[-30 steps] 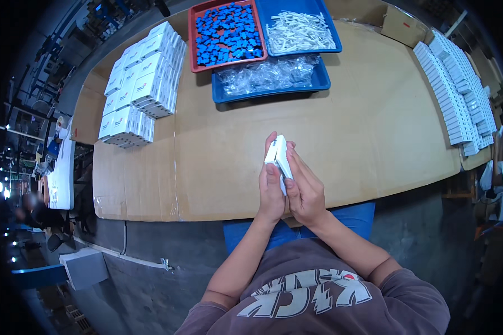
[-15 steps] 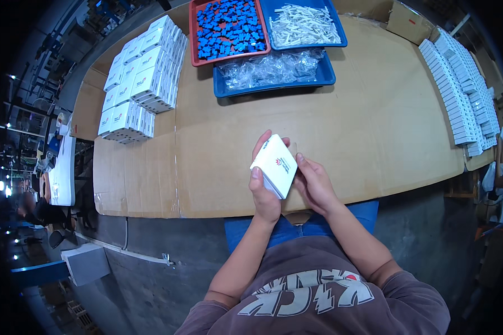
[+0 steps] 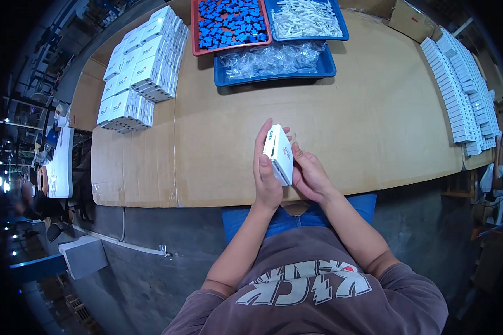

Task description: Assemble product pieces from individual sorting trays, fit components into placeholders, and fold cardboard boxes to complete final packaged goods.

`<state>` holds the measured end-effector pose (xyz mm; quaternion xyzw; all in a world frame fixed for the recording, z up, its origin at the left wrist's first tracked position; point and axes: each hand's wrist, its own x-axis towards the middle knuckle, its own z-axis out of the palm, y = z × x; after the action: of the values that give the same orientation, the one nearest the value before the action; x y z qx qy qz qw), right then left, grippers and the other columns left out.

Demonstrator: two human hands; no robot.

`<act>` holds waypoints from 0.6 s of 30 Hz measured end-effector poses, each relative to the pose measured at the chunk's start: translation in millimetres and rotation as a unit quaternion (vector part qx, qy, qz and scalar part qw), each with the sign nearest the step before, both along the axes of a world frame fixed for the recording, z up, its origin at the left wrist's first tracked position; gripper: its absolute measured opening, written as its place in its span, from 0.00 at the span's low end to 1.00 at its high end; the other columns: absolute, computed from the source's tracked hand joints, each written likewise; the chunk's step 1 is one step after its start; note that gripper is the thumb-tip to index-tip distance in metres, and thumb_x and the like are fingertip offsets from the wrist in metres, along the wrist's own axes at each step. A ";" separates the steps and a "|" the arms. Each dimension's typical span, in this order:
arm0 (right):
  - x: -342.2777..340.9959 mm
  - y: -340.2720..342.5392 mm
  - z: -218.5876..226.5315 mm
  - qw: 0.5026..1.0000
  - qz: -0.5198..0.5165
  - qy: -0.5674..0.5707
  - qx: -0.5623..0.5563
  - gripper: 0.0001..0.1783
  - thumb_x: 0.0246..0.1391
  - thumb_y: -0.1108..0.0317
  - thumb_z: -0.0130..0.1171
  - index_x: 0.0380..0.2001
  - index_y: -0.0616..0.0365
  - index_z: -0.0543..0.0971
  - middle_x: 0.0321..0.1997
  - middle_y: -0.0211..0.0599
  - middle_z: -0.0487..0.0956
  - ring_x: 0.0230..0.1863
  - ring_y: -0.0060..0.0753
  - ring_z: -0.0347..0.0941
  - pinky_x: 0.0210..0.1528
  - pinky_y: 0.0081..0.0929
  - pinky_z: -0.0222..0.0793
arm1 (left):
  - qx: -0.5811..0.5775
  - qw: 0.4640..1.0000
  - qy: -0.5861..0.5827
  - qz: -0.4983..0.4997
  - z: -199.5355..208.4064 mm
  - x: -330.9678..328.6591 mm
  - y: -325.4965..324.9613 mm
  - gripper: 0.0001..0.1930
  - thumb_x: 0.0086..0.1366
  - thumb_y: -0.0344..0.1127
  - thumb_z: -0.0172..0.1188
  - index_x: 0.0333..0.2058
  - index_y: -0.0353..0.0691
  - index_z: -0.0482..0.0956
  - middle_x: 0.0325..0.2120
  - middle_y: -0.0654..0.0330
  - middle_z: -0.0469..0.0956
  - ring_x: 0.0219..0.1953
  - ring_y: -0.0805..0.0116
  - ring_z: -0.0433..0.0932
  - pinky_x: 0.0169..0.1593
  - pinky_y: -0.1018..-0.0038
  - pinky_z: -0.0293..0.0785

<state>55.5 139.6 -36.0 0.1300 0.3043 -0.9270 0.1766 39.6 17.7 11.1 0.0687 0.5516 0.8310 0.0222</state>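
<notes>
A small flat white carton [image 3: 284,158] with dark and red print is held above the near edge of the cardboard-covered table. My left hand [image 3: 267,181] is closed around it, thumb on the near side and fingertips at its far edge. The carton stands tilted, its narrow edge turned partly up. Right beside it, my right hand [image 3: 312,174] has its thumb raised and its other fingers curled, partly hidden by the carton. A faint clear sliver shows at that thumb's tip; what it is, I cannot make out.
Stacks of similar white cartons [image 3: 142,67] stand at the left, with more rows [image 3: 452,92] along the right. At the back are a red tray [image 3: 195,33] of blue parts, a blue tray [image 3: 347,30] of white sticks and a blue tray [image 3: 274,84] of clear plastic bags.
The white carton has turned in my left hand, so its broad face shows less and its narrow edge more. My right hand stays close beside it. The whole view has shifted slightly.
</notes>
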 end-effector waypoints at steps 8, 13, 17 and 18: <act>10.8 -11.9 55.4 0.986 -0.021 -0.019 0.164 0.30 0.72 0.56 0.59 0.68 0.63 0.68 0.62 0.46 0.76 0.60 0.34 0.77 0.58 0.31 0.78 | -0.151 0.983 0.096 0.046 -28.4 -3.9 -13.4 0.49 0.66 0.68 0.46 0.72 0.30 0.58 0.65 0.44 0.68 0.63 0.56 0.71 0.65 0.61 0.67; 18.9 -35.9 51.4 0.961 -0.060 0.084 0.258 0.31 0.72 0.64 0.58 0.72 0.66 0.65 0.68 0.49 0.73 0.67 0.32 0.71 0.68 0.29 0.68 | -0.223 0.961 0.144 0.081 -40.6 -2.0 -10.8 0.47 0.66 0.66 0.43 0.68 0.27 0.63 0.57 0.47 0.72 0.53 0.59 0.75 0.58 0.63 0.72; 22.5 -39.0 45.8 0.956 -0.057 0.091 0.272 0.30 0.74 0.64 0.54 0.72 0.67 0.65 0.69 0.49 0.73 0.67 0.28 0.70 0.68 0.26 0.66 | -0.270 0.938 0.177 0.123 -42.9 -2.8 -10.9 0.44 0.68 0.65 0.41 0.65 0.27 0.66 0.55 0.47 0.74 0.52 0.59 0.77 0.56 0.64 0.74; 24.0 -39.1 43.2 0.956 -0.058 0.091 0.271 0.30 0.74 0.64 0.54 0.72 0.67 0.65 0.69 0.49 0.73 0.67 0.28 0.70 0.68 0.26 0.66 | -0.256 0.942 0.179 0.124 -41.1 -2.9 -11.5 0.44 0.69 0.65 0.40 0.64 0.26 0.67 0.54 0.47 0.75 0.51 0.59 0.77 0.56 0.64 0.74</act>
<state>79.5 100.5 7.2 0.1053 0.5511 -0.8261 0.0521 36.7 6.1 -30.0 0.1398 0.7446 0.6319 -0.1632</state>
